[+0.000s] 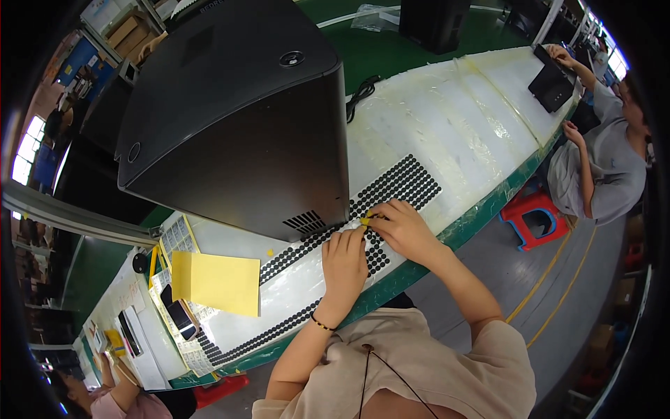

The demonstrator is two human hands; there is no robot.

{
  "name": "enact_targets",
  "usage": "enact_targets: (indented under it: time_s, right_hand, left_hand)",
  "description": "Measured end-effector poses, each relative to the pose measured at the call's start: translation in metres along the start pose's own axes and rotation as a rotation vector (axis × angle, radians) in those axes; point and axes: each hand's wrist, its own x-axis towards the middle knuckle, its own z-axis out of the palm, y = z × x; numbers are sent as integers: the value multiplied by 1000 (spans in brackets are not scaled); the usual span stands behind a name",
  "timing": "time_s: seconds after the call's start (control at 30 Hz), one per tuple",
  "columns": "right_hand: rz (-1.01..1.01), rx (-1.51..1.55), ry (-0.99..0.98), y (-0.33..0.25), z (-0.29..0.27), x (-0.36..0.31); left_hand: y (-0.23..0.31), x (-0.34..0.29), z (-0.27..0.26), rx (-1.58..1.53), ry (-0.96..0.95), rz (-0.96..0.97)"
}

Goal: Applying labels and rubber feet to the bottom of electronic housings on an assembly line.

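Note:
My left hand (345, 264) rests on a sheet of round black stick-on dots (401, 183), close to the lower corner of a large black boxy machine (244, 150). My right hand (405, 232) is beside it, fingers bent and pinched together over the same sheet. A small yellow piece (366, 221) shows at the right fingertips, where the two hands almost meet; whether it is a finger cover or a scrap is too small to tell. Both hands' fingers are closed, and what lies between them is hidden. The machine has a slotted vent (304, 223) just left of my hands.
On the bench left lie a yellow paper sheet (227, 283), a phone (183, 318) and label sheets (179, 237). A black cable (363, 98) lies behind the machine. At the right a co-worker (600, 160) handles a black box (553, 85), near a red stool (534, 216).

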Motion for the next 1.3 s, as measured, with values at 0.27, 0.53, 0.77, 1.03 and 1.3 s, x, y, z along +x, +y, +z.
enact_targets:
  time_s: [0.27, 0.53, 0.77, 1.03, 1.3]
  right_hand:
    - [-121, -118, -66, 7, 3, 3]
    - [-93, 49, -145, 14, -2, 12]
    - [-174, 110, -29, 10, 5, 3]
    - [-197, 3, -126, 8, 5, 7]
    - [-74, 317, 59, 19, -13, 20]
  left_hand:
    - [-13, -5, 6, -348, 190, -259]
    - [-10, -3, 2, -368, 186, -270]
    - [-7, -2, -1, -400, 225, -321]
    - [-14, -3, 8, -355, 254, -247]
    - [-3, 6, 1, -188, 98, -136]
